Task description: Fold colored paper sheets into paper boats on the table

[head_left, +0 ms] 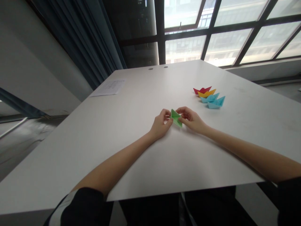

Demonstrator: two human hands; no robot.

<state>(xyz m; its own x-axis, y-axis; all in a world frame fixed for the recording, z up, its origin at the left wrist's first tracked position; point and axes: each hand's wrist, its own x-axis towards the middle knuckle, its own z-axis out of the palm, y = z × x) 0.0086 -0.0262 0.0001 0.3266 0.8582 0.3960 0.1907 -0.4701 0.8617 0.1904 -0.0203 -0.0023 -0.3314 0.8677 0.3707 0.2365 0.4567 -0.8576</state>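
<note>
A small piece of folded green paper [176,118] is held between my two hands, just over the white table. My left hand [162,123] pinches its left edge between thumb and fingers. On the opposite side, my right hand [191,119] grips it with the thumb in front and the fingers behind. The paper has a triangular, pocket-like shape, and its edges are partly covered by my fingers. Beyond my right hand stand folded paper boats in a close row: a red one [198,90], a yellow one [207,93] and two light blue ones [216,103].
The white table [131,125] spreads out on all sides of my hands. A printed sheet of paper [108,87] lies near its far left edge. Two round cable holes sit at the far end. Behind are a dark blue curtain [94,40] and large windows [185,47].
</note>
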